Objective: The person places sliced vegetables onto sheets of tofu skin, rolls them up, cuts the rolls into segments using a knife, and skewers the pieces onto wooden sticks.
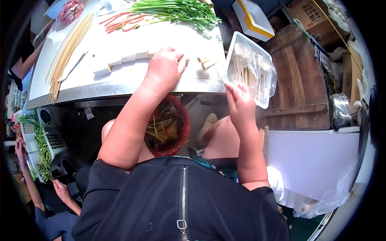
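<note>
My left hand (pixel 165 66) is closed over the right end of a row of white rolled pieces (pixel 128 58) on the white table, hiding the piece under its fingers. A pale piece pokes out just right of those fingers, and a few short tan rolls (pixel 208 63) lie farther right. My right hand (pixel 242 100) is raised at the table's front edge beside a clear plastic tub (pixel 263 102). Its thumb and fingertips pinch together; anything between them is too small to make out. Left of the row rest a knife (pixel 72 66) and a bundle of long bamboo skewers (pixel 71 48).
Green leafy stalks (pixel 173 12) and red strips (pixel 122 23) lie at the table's back. Below the edge, a red-rimmed bin (pixel 185 124) stands between my knees. Another person's hand (pixel 62 190) is at lower left, by a white basket (pixel 55 140) with greens.
</note>
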Demonstrator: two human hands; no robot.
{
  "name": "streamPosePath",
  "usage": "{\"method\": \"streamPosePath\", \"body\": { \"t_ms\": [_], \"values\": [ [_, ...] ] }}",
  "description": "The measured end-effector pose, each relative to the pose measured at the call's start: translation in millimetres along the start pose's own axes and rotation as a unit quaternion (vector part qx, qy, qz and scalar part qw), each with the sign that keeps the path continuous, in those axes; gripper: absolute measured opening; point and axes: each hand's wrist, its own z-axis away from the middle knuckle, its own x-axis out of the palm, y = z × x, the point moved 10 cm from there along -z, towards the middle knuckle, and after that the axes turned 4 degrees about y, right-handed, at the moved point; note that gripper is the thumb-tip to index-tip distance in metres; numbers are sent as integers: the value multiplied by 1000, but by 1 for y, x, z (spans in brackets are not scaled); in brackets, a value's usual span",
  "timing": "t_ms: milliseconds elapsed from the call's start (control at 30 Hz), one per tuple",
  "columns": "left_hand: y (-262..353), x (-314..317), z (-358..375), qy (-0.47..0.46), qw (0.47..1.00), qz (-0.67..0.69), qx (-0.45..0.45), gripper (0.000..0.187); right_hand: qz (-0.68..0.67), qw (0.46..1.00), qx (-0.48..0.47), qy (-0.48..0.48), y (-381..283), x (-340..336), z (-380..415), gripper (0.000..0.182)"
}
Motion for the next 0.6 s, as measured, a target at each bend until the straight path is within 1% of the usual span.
{"method": "streamPosePath", "body": {
  "t_ms": [33,100,167,200,267,333,467,600],
  "values": [
    [-4,0,-1,-9,999,27,-30,22,-2,1000,5,3,-6,-10,12,17],
    [-2,1,-3,-16,1000,11,-22,23,-66,994,73,-45,-6,-14,36,19],
    [-8,0,-2,2,999,36,-36,23,-68,994,68,-58,-5,-16,52,21],
    [-7,1,-3,-5,999,33,-31,23,-70,994,68,-47,-6,-17,55,20],
    [-15,2,-3,-9,995,66,-79,20,-70,995,66,-36,-7,-20,54,20],
    [-14,2,-3,-14,994,66,-81,21,-70,995,60,-24,-10,-24,51,20],
    [-17,2,-2,-18,992,75,-100,21,-60,995,72,-42,-12,-23,46,19],
    [-15,1,-3,-14,995,62,-76,23,-28,996,72,-52,-15,-24,42,17]
  ]
}}
